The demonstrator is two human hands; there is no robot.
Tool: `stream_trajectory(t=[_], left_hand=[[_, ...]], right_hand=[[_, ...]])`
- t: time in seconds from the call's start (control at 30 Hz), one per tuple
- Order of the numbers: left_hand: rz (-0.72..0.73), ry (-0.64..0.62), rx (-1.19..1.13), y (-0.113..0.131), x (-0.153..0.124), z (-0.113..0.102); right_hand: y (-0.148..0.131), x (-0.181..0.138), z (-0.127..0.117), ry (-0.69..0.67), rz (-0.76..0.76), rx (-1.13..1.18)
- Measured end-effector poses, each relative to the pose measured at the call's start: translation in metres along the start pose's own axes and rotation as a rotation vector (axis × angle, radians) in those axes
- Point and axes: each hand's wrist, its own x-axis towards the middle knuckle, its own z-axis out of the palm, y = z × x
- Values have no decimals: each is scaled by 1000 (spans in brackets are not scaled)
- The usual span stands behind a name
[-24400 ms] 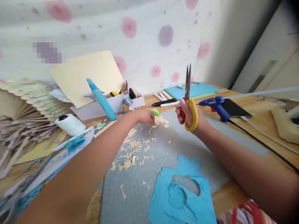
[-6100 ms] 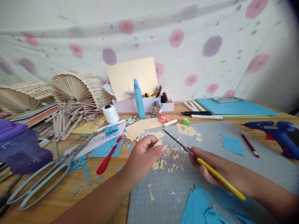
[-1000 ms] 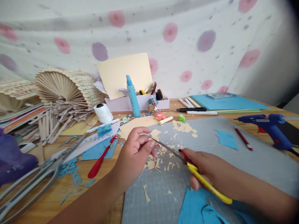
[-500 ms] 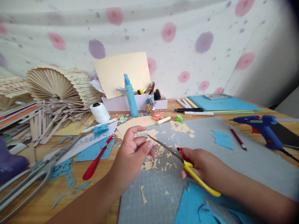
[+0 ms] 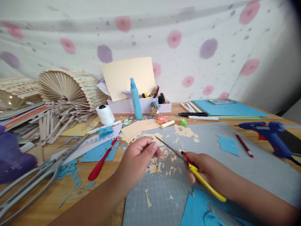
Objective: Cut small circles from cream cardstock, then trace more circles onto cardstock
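Observation:
My left hand [image 5: 138,158] pinches a small cream paper piece [image 5: 158,145] between thumb and fingers above the grey cutting mat [image 5: 254,163]. My right hand [image 5: 204,166] grips yellow-and-red-handled scissors [image 5: 188,161]; their blades point up-left and meet the paper piece. Cream paper scraps [image 5: 160,164] lie scattered on the mat below both hands. A blue paper sheet with cut-outs [image 5: 199,213] lies at the mat's near edge.
Large metal shears [image 5: 35,179] and a red-handled tool [image 5: 100,164] lie left on the wooden table. A blue glue bottle [image 5: 135,99], white box [image 5: 141,105], thread spool [image 5: 105,114] and folded paper fans [image 5: 68,89] stand behind. A blue glue gun [image 5: 268,133] and red pencil [image 5: 244,146] are right.
The view has shifted slightly. Both hands stay together over the scraps, with the scissors still at the cream piece; the left fingers have closed more tightly round it.

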Motion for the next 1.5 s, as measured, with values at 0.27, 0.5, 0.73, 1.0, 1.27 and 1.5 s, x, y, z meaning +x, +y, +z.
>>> stream_trajectory(t=[0.27,0.5,0.73,1.0,1.27,1.5], left_hand=[[39,-5,281,0,0,-5],[19,-117,347,2,-3,-8],[24,-149,368,3,-3,-9],[20,-170,338,5,-1,-10],[45,-170,200,5,-5,-5],[1,-99,-28,4,-3,-4]], right_hand=[[-10,-10,-10,-53,16,-69],[-13,-15,-15,-45,-54,-48],[-19,-12,-14,-156,70,166],[-17,-7,-16,-157,12,196],[-14,-6,-9,-44,-49,106],[-1,-14,-11,53,-132,-30]])
